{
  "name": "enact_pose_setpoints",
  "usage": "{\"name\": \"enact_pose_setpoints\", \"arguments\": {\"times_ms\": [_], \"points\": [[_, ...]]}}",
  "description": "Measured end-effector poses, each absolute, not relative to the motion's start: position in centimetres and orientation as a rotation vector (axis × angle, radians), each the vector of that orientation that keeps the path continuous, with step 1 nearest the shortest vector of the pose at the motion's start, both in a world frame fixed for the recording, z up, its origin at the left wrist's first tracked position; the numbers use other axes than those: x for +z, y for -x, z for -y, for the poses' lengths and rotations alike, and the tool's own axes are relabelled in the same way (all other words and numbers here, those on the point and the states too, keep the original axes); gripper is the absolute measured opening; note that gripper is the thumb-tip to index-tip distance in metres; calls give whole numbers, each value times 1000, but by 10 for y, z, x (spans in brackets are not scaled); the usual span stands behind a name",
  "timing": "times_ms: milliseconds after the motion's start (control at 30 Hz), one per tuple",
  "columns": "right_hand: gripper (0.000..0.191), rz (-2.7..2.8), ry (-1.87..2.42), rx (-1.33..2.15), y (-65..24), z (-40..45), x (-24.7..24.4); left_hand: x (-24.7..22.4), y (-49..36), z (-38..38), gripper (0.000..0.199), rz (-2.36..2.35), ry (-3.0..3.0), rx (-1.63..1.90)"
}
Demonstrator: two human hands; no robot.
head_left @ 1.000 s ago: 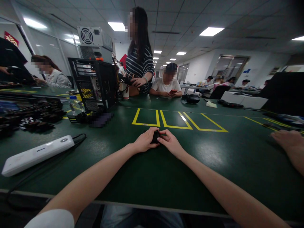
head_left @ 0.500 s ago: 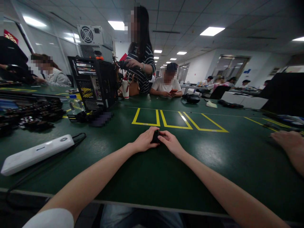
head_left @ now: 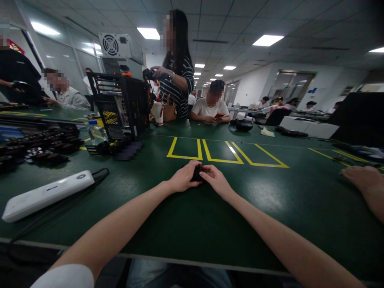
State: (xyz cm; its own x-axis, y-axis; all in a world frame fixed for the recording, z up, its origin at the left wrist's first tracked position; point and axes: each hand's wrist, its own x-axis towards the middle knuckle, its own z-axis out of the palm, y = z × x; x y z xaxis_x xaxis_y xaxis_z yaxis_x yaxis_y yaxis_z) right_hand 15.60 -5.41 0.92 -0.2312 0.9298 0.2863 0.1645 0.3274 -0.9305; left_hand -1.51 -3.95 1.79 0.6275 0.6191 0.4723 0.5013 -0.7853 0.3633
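A small black object (head_left: pixel 197 173) stands on the green table between my two hands; its kind is too small and dark to tell. My left hand (head_left: pixel 185 177) is closed round its left side, thumb at the near edge. From the right, my right hand (head_left: pixel 216 179) grips it with thumb and fingertips. Much of the object is hidden by the fingers. Just beyond the hands, yellow tape outlines (head_left: pixel 223 152) mark the green table (head_left: pixel 192 224).
At left lies a white power strip (head_left: pixel 49 196) with a black cable. Behind it are a heap of black parts (head_left: pixel 39 144), a water bottle (head_left: pixel 96 133) and an open computer case (head_left: pixel 123 104). Another person's hand (head_left: pixel 364 180) rests at the right edge. Several people are around.
My hands and the black object hold nearly the same place. Across the table, the standing person's hand has shifted slightly up and left.
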Motion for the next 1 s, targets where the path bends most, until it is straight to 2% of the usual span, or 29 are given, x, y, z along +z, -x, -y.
{"name": "enact_pose_setpoints", "arguments": {"times_ms": [267,500,700,1000], "points": [[28,1647,880,1107,-155,57,8,12,13,34,59,-911,-2664,926],[21,1607,928,1038,-154,55,9,14,14,36,60,-885,-2668,936],[28,1663,1014,1015,-155,59,12,16,15,38,59,-898,-2662,909],[20,1664,923,1070,-155,62,12,14,14,37,59,-911,-2647,919]]}}
